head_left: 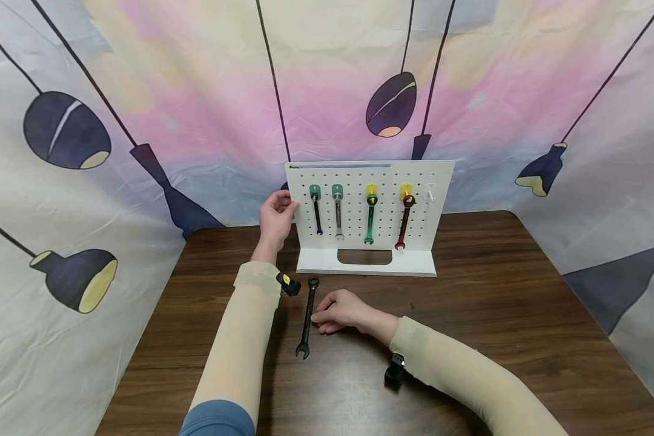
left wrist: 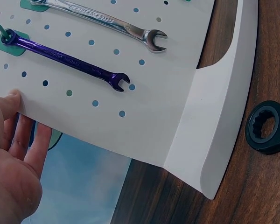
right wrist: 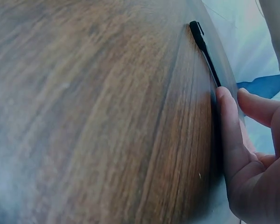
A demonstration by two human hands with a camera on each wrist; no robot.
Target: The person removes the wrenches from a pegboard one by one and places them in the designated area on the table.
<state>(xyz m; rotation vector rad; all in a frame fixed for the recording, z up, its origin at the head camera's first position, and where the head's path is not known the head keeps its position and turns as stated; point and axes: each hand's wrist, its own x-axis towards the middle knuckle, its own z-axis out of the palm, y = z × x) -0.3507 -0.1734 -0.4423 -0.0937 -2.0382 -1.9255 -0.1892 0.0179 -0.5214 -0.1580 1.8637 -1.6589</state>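
My left hand (head_left: 276,219) grips the left edge of a white pegboard (head_left: 354,212), the thumb on its front face and the fingers behind. In the left wrist view, the left hand (left wrist: 16,158) is below a purple combination wrench (left wrist: 67,58) and a chrome combination wrench (left wrist: 107,21) on the board. A black combination wrench (head_left: 308,318) lies on the table before the stand. My right hand (head_left: 343,312) is beside its handle, fingertips right at it. In the right wrist view, a gap shows between the right hand's (right wrist: 252,154) thumb and forefinger.
A green wrench (head_left: 370,218) and a red wrench (head_left: 406,224) hang from yellow hooks on the board. A clear hook (head_left: 430,194) sits at its right. Behind the wooden table (head_left: 496,290) hangs a printed cloth (head_left: 207,91).
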